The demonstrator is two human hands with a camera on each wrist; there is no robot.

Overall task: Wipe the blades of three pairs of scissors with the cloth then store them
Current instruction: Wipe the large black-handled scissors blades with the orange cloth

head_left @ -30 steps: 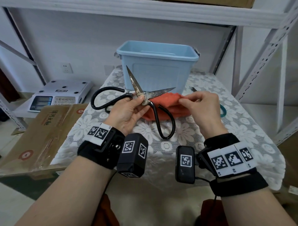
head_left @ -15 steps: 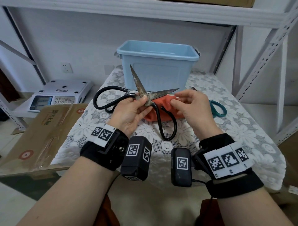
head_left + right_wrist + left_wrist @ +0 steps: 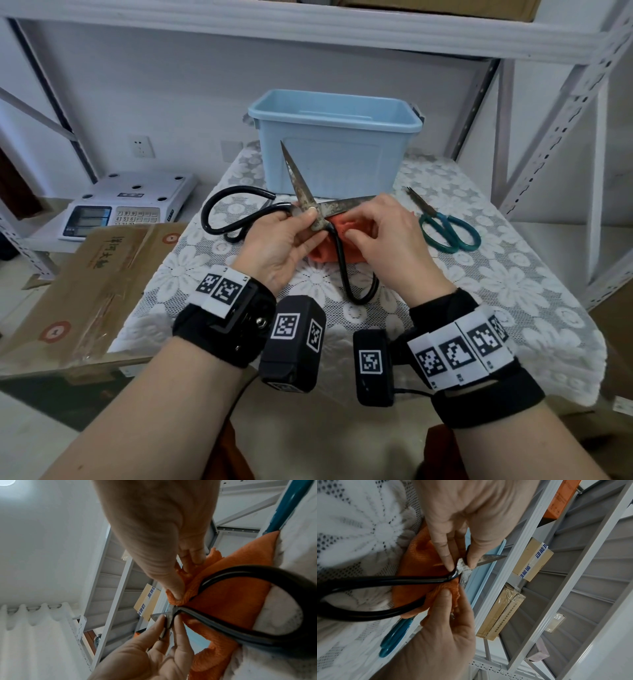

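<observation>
Large black-handled scissors (image 3: 301, 192) with rusty blades spread wide hang over the lace tablecloth (image 3: 513, 281). My left hand (image 3: 284, 236) pinches them at the pivot (image 3: 462, 566) between thumb and fingers. An orange cloth (image 3: 346, 229) lies bunched under the scissors. My right hand (image 3: 387, 233) pinches a fold of that cloth (image 3: 181, 593) right beside the pivot, under the blade that points right. Green-handled scissors (image 3: 445, 229) lie shut on the table to the right. A light blue bin (image 3: 332, 144) stands behind.
A white electronic scale (image 3: 126, 202) sits on a low shelf at the left, with a flat cardboard box (image 3: 85, 284) in front of it. Grey metal shelf uprights (image 3: 561, 120) rise at the right, holding taped cartons (image 3: 532, 559) above.
My right hand has slid left along the cloth toward the scissors' pivot, uncovering the green scissors. The left hand holding the black scissors has shifted slightly right.
</observation>
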